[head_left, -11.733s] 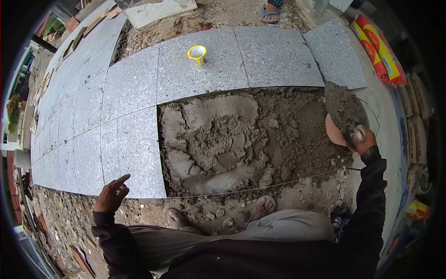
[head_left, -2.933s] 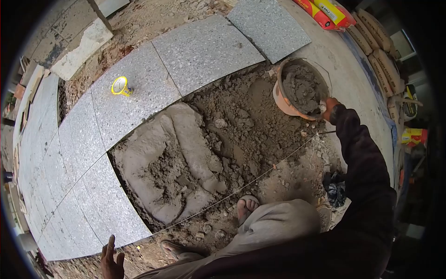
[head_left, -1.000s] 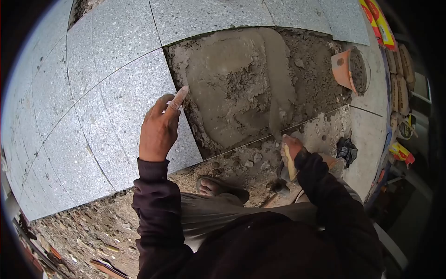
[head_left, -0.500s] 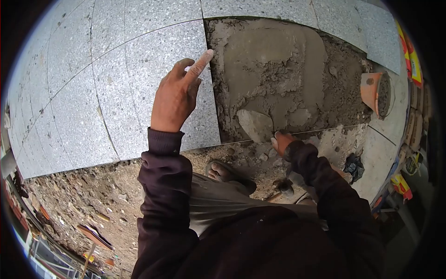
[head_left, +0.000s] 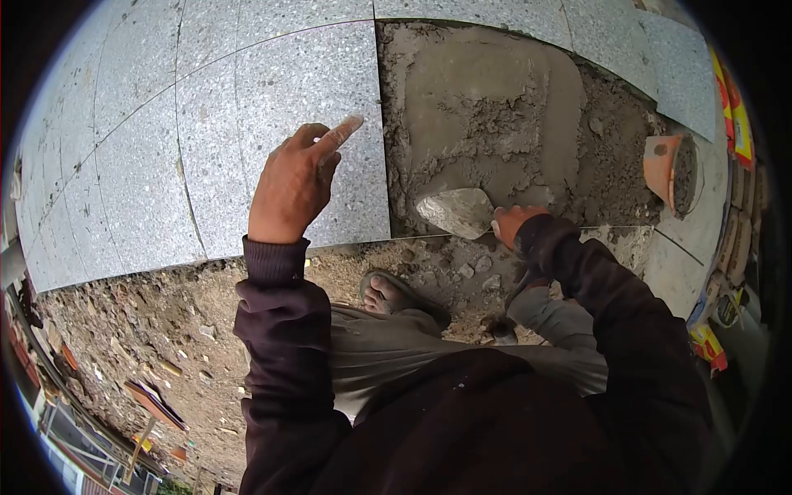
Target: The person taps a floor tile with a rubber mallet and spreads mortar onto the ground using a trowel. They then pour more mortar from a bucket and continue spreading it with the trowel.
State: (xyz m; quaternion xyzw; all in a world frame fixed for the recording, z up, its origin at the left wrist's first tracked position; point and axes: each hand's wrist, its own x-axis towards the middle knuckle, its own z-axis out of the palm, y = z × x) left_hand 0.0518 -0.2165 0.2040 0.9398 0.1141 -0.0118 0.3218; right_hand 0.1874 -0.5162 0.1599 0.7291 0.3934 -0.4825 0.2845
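My right hand (head_left: 513,224) is closed around the handle of a trowel (head_left: 456,212), whose mortar-smeared blade lies flat at the near edge of the wet mortar bed (head_left: 474,74). Smooth bands run along parts of that mortar, with a rough patch in the middle. Over the speckled grey tile (head_left: 322,91) to the left is my left hand (head_left: 295,181), empty, its index finger stretched out and dusty and the other fingers loosely curled. A thin string (head_left: 594,228) runs along the near edge of the mortar.
An orange bucket (head_left: 661,165) holding mortar stands at the right edge of the bed. Rubble and soil (head_left: 157,346) lie along the near side, around my sandalled foot (head_left: 396,297). A hammer-like wooden-handled tool (head_left: 153,404) rests at lower left. Yellow-and-red bags (head_left: 734,107) sit far right.
My left hand has drawn back from the tile's edge toward me and left. The trowel blade has turned in my right hand, showing more of its mortar-coated face. The view has shifted slightly.
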